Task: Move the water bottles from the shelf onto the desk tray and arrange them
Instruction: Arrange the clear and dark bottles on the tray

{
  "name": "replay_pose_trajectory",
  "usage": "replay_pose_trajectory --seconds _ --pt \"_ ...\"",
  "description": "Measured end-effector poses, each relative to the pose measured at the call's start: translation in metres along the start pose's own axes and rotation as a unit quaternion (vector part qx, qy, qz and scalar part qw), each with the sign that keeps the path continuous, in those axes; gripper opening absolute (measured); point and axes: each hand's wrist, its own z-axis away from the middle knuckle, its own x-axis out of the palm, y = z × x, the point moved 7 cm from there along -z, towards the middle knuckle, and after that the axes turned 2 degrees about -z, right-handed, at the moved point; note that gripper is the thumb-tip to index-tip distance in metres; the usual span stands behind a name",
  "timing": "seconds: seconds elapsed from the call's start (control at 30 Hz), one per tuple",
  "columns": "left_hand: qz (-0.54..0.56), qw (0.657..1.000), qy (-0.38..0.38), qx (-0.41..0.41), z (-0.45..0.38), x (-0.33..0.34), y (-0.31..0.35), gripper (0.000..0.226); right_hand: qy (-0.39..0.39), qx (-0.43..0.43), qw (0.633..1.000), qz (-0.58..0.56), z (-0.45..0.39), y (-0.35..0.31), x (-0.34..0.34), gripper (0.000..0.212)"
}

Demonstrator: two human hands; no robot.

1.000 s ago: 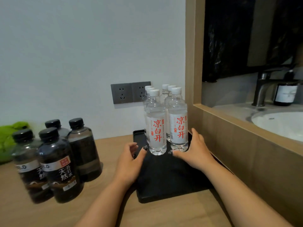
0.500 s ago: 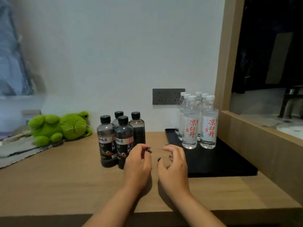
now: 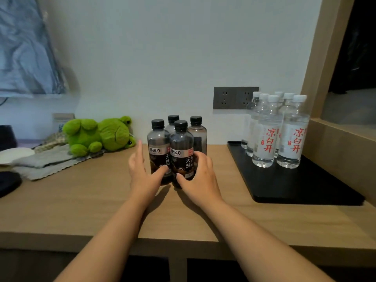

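Left hand (image 3: 142,171), open, and right hand (image 3: 200,178), loosely curled, touch the two front dark bottles (image 3: 181,153) on the worktop (image 3: 81,200); clear bottles (image 3: 274,131) stand on the black tray (image 3: 295,186).

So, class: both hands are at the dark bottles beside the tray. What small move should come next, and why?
Probably close both hands around the dark bottles and shift them right onto the tray. The clear bottles fill its back, its front is bare, and the dark ones stand on the desk.
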Motion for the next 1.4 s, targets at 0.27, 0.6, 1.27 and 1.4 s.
replay_pose_trajectory --seconds 0.27,0.6,1.27,1.4 --pt "0.112 0.987 -0.105 -0.048 0.003 0.015 -0.006 0.064 -0.075 0.072 0.994 -0.033 -0.007 0.017 0.009 0.058" --pt "0.041 0.992 -0.110 -0.051 0.022 0.010 0.009 0.058 -0.111 0.086 0.985 -0.097 0.013 0.011 -0.005 0.084" --pt "0.005 0.978 -0.206 0.033 0.075 0.033 0.053 0.053 -0.067 0.087 0.990 -0.086 0.078 0.024 -0.091 0.076" --pt "0.000 0.972 -0.229 0.048 0.084 0.051 0.060 0.050 -0.043 0.095 0.989 -0.108 0.074 0.029 -0.096 0.076"
